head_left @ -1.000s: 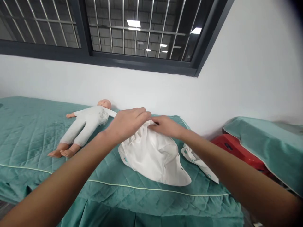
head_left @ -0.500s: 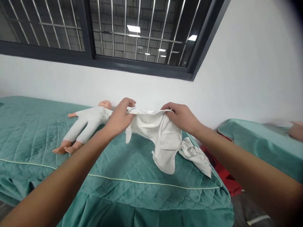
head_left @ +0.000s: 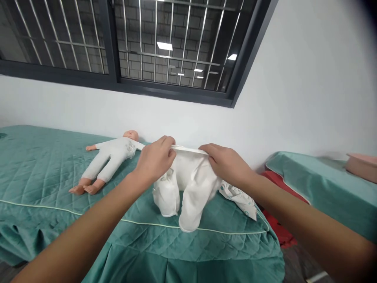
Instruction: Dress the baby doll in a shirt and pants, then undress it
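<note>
A small white baby garment (head_left: 193,196) hangs between my two hands, its top edge pulled straight. Two rounded, tube-like parts dangle from it over the bed; whether they are legs or sleeves I cannot tell. My left hand (head_left: 156,160) is closed on the left end of the top edge, fingers curled round the cloth. At the other end, my right hand (head_left: 225,162) pinches the edge between thumb and fingers. A baby doll (head_left: 113,157) in a white suit lies on its back to the left, apart from my hands.
Under all this is a bed with a green quilted cover (head_left: 141,247). A crumpled white cloth with a green print (head_left: 240,199) lies near its right corner. Red fabric (head_left: 278,228) shows in the gap beside a second green-covered bed (head_left: 318,177). A barred window (head_left: 173,47) is above.
Both hands have closed more firmly on the garment's edge and moved slightly down in view. The garment now hangs with two separate parts showing. The view has tilted up a little.
</note>
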The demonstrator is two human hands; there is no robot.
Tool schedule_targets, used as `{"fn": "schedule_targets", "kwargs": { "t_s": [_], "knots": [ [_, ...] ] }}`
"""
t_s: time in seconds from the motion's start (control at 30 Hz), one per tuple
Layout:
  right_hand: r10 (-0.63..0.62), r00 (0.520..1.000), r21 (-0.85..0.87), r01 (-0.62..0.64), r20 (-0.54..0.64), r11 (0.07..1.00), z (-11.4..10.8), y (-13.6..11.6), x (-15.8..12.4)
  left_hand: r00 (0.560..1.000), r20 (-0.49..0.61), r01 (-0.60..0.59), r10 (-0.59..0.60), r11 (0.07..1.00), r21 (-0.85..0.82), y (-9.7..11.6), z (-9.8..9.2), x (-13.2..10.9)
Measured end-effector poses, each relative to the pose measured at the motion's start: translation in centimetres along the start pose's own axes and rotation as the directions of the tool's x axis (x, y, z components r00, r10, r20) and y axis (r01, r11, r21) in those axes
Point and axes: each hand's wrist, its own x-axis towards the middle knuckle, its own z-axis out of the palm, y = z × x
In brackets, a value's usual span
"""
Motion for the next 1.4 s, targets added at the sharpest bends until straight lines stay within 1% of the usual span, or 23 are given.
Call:
{"fn": "schedule_targets", "kwargs": {
  "t_s": [0.07,0.17,0.27,0.33,0.4,0.47,0.57,0.6,0.67,0.7,0.73,0.77,0.8,0.83,0.87,0.9,0.93,1.0,1.03,1.1,1.23,1.3,1.4],
  "knots": [
    [0.09,0.995,0.066,-0.087,-0.034,0.994,0.6,1.2,-0.9,0.999,-0.017,0.028,-0.028,0.999,0.032,-1.5,-0.4,-0.2],
    [0.236,0.968,0.223,-0.211,-0.091,0.952,1.5,2.9,-2.1,0.995,-0.027,0.098,-0.099,0.995,-0.036,-3.9,-0.8,-1.0],
    [0.38,0.922,0.371,-0.328,-0.076,0.869,1.9,3.8,-3.4,0.977,-0.008,0.211,-0.212,0.975,-0.076,-5.9,-1.3,-2.5],
    [0.464,0.884,0.428,-0.398,-0.058,0.812,1.9,4.2,-4.2,0.965,0.049,0.26,-0.258,0.965,-0.021,-6.7,-1.9,-3.4],
    [0.514,0.856,0.433,-0.446,-0.048,0.783,1.8,4.7,-4.8,0.947,0.13,0.288,-0.295,0.955,0.071,-7.1,-2.5,-3.9],
    [0.538,0.843,0.406,-0.481,-0.03,0.777,2.1,5.6,-4.9,0.92,0.191,0.315,-0.341,0.936,0.157,-7.3,-2.8,-3.8],
    [0.518,0.853,0.34,-0.507,0.063,0.792,3.9,7.3,-4.1,0.882,0.28,0.306,-0.38,0.912,0.274,-7.7,-2.1,-2.7],
    [0.498,0.861,0.309,-0.505,0.107,0.806,4.8,7.8,-3.7,0.866,0.326,0.283,-0.379,0.909,0.305,-7.9,-1.4,-2.1],
    [0.462,0.865,0.217,-0.497,0.195,0.84,7.2,8.7,-2.5,0.84,0.395,0.236,-0.373,0.906,0.352,-8.5,0.7,-1.2],
    [0.46,0.86,0.157,-0.497,0.222,0.854,8.6,8.9,-1.9,0.839,0.402,0.214,-0.367,0.901,0.376,-8.7,2.1,-1.0],
    [0.464,0.855,0.09,-0.494,0.232,0.865,10.0,8.8,-1.4,0.851,0.383,0.193,-0.36,0.892,0.409,-8.9,3.7,-0.9],
    [0.472,0.854,0.023,-0.488,0.219,0.873,11.6,8.5,-1.0,0.877,0.347,0.156,-0.333,0.879,0.45,-9.0,5.4,-1.0],
    [0.467,0.864,-0.031,-0.47,0.188,0.882,13.1,7.9,-0.7,0.91,0.305,0.103,-0.281,0.865,0.491,-8.9,7.1,-1.4],
    [0.437,0.888,-0.073,-0.431,0.144,0.9,14.7,7.0,-0.5,0.936,0.278,0.044,-0.217,0.854,0.518,-8.7,8.9,-2.0],
    [0.385,0.917,-0.093,-0.376,0.104,0.922,16.2,5.9,-0.4,0.946,0.285,-0.013,-0.154,0.861,0.509,-8.3,10.6,-2.7],
    [0.314,0.945,-0.073,-0.308,0.091,0.949,17.8,4.6,-0.4,0.938,0.327,-0.056,-0.113,0.883,0.466,-7.8,12.1,-3.6],
    [0.238,0.965,-0.024,-0.237,0.109,0.971,19.2,3.3,-0.5,0.916,0.393,-0.091,-0.076,0.917,0.389,-7.2,13.5,-4.5],
    [0.161,0.977,0.102,-0.176,0.136,0.979,21.8,1.0,-0.6,0.878,0.476,-0.09,-0.036,0.966,0.24,-6.0,15.7,-6.2],
    [0.157,0.976,0.149,-0.179,0.148,0.972,22.9,0.1,-0.6,0.869,0.492,-0.065,-0.042,0.978,0.198,-5.5,16.4,-7.0],
    [0.206,0.964,0.181,-0.236,0.168,0.955,24.6,-0.9,-0.3,0.862,0.503,-0.017,-0.057,0.99,0.14,-5.0,17.4,-8.0],
    [0.363,0.912,0.111,-0.387,0.192,0.915,26.2,-0.3,1.4,0.872,0.479,0.054,-0.105,0.991,0.119,-5.5,18.3,-8.2],
    [0.433,0.878,0.052,-0.452,0.205,0.891,26.4,0.3,2.2,0.861,0.464,0.14,-0.207,0.974,0.176,-6.2,18.6,-7.5],
    [0.505,0.84,0.0,-0.516,0.197,0.857,26.6,0.7,2.7,0.818,0.43,0.284,-0.382,0.918,0.276,-7.1,19.0,-6.2]
  ]
}}
